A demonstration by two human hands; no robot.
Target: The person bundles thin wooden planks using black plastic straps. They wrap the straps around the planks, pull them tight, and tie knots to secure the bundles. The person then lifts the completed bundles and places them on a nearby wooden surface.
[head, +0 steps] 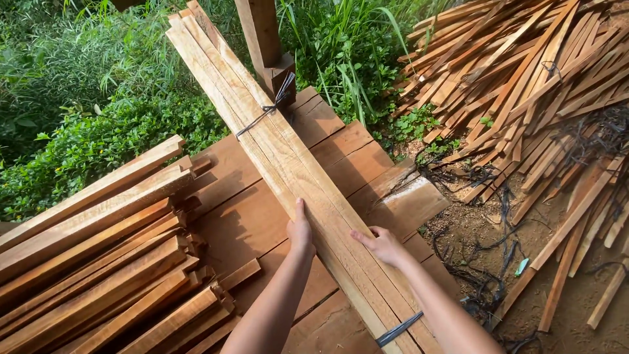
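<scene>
Both hands, left hand (301, 231) and right hand (382, 244), flat on rough-sawn strapped plank bundle (288, 157).

Two bare hands, the left hand (300, 233) and the right hand (382, 245), show. One tied bundle of wooden slats (288, 164) carries two dark straps (267, 110). Two loose slat piles lie about: one stack (105, 255) left, one heap (524, 85) right.
</scene>
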